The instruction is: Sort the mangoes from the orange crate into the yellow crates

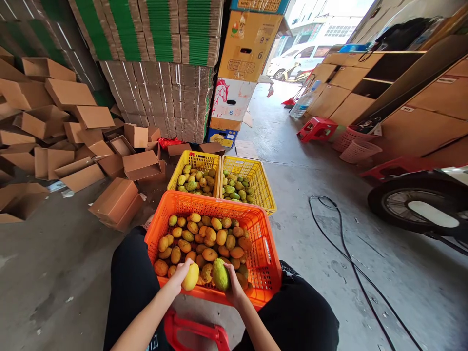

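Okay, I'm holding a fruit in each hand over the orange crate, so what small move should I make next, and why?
Perhaps reach your right hand, with its green fruit, toward the right-hand yellow crate: the contents there look mostly greenish, whereas the orange crate holds mainly yellow-to-orange ones, closer to the yellow fruit in your left hand.

yellow fruit (pixel 190 277): oval, smooth-looking, tilted, held in left hand (pixel 180 276) | green fruit (pixel 221 275): oval, bumpy skin, roughly upright, held in right hand (pixel 235 286) | position: apart, side by side, at near side of orange crate (pixel 215 201)
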The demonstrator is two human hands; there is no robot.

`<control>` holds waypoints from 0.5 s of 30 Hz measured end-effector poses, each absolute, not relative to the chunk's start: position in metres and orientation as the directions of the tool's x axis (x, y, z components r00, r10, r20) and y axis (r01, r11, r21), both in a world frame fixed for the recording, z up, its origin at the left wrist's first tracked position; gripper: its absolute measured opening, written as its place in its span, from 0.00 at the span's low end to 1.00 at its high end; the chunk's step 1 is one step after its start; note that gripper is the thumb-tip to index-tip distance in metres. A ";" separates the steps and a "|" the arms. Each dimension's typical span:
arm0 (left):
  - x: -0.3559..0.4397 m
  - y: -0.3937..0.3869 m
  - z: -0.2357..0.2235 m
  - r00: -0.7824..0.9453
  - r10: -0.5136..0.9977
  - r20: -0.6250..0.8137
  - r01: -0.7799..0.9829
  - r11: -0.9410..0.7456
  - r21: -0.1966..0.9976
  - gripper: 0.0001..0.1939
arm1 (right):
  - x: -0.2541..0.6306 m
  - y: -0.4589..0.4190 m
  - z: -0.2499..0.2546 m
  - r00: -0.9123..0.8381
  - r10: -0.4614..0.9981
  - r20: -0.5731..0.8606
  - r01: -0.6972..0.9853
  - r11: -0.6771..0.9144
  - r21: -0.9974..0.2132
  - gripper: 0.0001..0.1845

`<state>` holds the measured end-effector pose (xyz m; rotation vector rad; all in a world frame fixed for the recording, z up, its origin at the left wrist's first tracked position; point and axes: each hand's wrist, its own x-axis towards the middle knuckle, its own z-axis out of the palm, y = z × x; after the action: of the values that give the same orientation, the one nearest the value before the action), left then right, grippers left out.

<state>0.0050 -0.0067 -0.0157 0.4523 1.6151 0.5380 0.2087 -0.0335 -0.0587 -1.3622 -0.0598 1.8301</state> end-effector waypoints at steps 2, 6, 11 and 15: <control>0.005 -0.006 -0.012 -0.153 0.552 -0.820 -0.032 0.827 0.562 0.16 | 0.209 -0.034 -0.060 -0.061 0.641 -0.766 -0.583 -0.645 -0.494 0.27; 0.004 -0.006 -0.009 -0.191 0.524 -0.830 -0.048 0.839 0.541 0.15 | 0.210 -0.034 -0.063 -0.099 0.641 -0.761 -0.574 -0.661 -0.483 0.27; 0.006 -0.008 -0.012 -0.141 0.523 -0.840 -0.087 0.839 0.537 0.18 | 0.210 -0.033 -0.062 -0.113 0.631 -0.768 -0.607 -0.656 -0.449 0.26; 0.006 -0.009 -0.017 -0.120 0.550 -0.826 -0.105 0.821 0.562 0.27 | 0.208 -0.033 -0.057 -0.090 0.653 -0.752 -0.636 -0.619 -0.461 0.29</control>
<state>0.0065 -0.0088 -0.0171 0.3606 1.6027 0.5787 0.2085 -0.0328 -0.0566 -1.2791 -0.0209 1.8362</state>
